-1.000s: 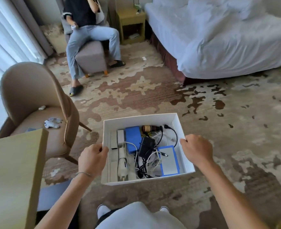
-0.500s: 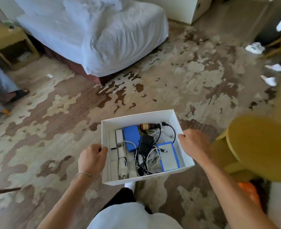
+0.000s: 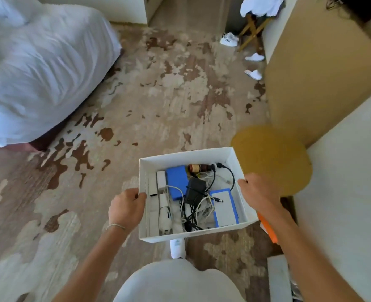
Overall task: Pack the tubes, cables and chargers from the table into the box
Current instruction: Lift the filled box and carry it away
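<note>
— Where is the box [image 3: 193,155]?

— Off the floor, carried over the patterned carpet [image 3: 158,101]. The left hand [image 3: 126,207] grips its left wall, thumb hooked over the rim. The right hand [image 3: 259,191] holds the right wall, fingers curled round the edge.

— What lies inside?

— Along the left wall, white tubes [image 3: 152,205] lie side by side, with a white charger [image 3: 165,216] just beside them. Near the far wall sits a blue case [image 3: 175,182], and a brown cylinder [image 3: 194,168] lies at the far edge. A black adapter [image 3: 195,189] rests in the middle on tangled black and white cables [image 3: 192,216]. By the right wall is a white pack with a blue rim [image 3: 224,207].

— And around it?

— A bed with white sheets [image 3: 38,68] to the left, a round yellow stool [image 3: 274,158] just beyond the box's right corner, white slippers [image 3: 254,74] farther off.
</note>
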A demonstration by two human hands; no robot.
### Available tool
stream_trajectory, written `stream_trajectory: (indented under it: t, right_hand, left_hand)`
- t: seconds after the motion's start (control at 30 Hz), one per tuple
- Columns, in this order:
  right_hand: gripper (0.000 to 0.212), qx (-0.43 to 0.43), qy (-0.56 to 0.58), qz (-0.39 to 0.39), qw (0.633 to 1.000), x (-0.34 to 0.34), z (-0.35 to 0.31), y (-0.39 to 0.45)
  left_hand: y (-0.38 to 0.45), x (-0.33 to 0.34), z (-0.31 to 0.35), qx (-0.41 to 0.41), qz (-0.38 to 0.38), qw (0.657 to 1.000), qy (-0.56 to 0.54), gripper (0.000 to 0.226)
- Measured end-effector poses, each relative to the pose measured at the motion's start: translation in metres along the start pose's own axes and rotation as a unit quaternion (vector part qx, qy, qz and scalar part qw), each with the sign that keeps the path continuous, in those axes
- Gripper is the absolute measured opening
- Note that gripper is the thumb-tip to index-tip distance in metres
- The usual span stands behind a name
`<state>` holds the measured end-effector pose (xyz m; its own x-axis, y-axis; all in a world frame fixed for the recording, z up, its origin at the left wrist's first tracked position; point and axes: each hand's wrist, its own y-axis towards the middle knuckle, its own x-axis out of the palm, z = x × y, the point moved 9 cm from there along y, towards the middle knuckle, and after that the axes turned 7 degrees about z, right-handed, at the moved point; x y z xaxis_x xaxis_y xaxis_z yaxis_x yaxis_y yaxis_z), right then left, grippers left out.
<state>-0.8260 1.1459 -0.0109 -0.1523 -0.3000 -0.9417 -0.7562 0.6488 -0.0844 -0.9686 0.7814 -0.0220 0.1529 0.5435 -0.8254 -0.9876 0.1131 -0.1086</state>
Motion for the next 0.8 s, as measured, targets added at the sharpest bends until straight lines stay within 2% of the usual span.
stream_trajectory:
  t: [0.27, 0.5, 0.8]
  right_hand:
    - [0.046, 0.094, -0.027, 0.059, 0.993, -0.035, 0.088, 0.061]
    - [0.044, 0.142, -0.045, 0.069, 0.986, -0.047, 0.182, 0.125]
    - [0.046, 0.152, -0.036, 0.047, 0.987, -0.035, 0.294, 0.228]
  left_hand:
    - [0.071, 0.084, 0.117, 0.078, -0.057, 0.995, 0.005, 0.04]
    - [0.1, 0.168, 0.209, 0.073, -0.105, 0.992, 0.003, 0.037]
    - [0.127, 0.284, 0.301, 0.034, -0.115, 0.99, 0.074, 0.038]
